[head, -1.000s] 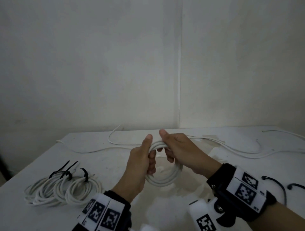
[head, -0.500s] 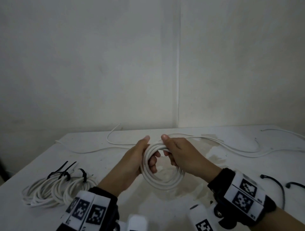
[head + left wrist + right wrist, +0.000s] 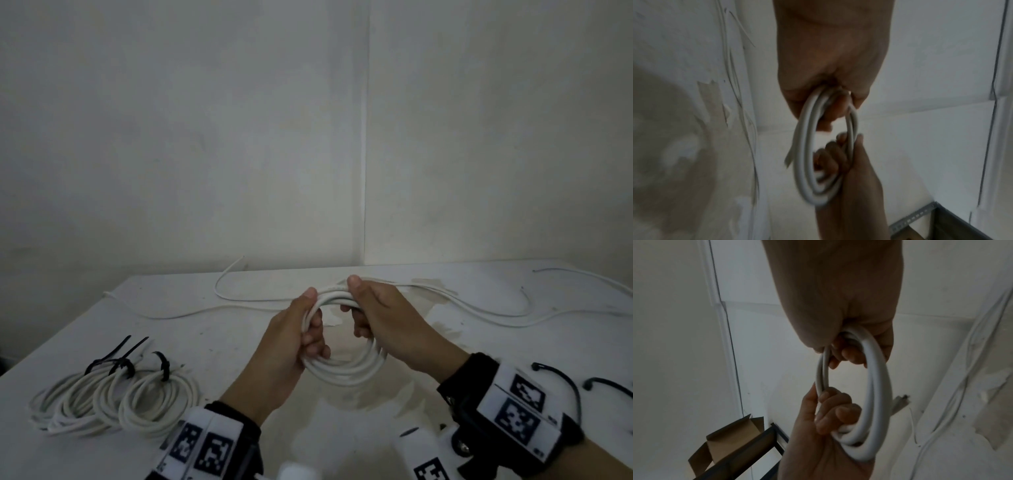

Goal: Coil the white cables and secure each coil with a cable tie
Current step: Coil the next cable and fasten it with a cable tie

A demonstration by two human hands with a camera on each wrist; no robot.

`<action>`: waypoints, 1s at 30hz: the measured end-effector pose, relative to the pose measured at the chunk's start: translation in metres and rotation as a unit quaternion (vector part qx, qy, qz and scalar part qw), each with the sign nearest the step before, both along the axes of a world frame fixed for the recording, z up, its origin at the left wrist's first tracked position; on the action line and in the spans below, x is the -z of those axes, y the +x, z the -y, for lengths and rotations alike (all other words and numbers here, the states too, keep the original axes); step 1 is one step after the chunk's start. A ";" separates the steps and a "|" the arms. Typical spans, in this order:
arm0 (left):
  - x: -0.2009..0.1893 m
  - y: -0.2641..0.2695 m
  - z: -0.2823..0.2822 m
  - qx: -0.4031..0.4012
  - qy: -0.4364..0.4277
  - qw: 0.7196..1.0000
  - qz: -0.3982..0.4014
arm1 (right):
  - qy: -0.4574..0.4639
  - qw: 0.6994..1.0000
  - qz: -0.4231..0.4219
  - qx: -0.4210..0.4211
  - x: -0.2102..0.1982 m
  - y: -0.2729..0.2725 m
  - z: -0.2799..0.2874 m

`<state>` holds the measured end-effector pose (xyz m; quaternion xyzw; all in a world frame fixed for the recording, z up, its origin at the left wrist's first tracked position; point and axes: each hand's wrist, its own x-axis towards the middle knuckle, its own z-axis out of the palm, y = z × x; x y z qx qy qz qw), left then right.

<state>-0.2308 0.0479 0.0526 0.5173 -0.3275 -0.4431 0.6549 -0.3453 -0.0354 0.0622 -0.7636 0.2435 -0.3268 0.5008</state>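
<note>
A white cable coil [image 3: 346,368] [image 3: 807,162] [image 3: 877,386] of several loops hangs upright above the white table [image 3: 239,342]. My left hand [image 3: 301,329] [image 3: 830,100] grips its left side, fingers curled through the ring. My right hand [image 3: 366,308] [image 3: 849,347] grips the top right of the coil, thumb on top. A cut cable end [image 3: 900,402] sticks out of the coil. Three finished coils [image 3: 116,401] bound with black cable ties [image 3: 123,359] lie at the left. Loose black cable ties [image 3: 561,380] lie at the right.
Loose white cables [image 3: 479,305] snake across the back of the table towards the right. The table stands in a white wall corner [image 3: 365,205]. A dark metal frame and a cardboard box [image 3: 731,439] stand beside the table.
Both hands have shifted their grip round the coil. The left hand moved from the coil's upper left down its left side, and the loops have drawn tighter together.
</note>
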 end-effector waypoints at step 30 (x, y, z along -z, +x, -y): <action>0.005 -0.027 0.020 0.052 0.012 0.999 -0.004 | -0.016 0.987 0.111 0.116 0.016 -0.017 0.012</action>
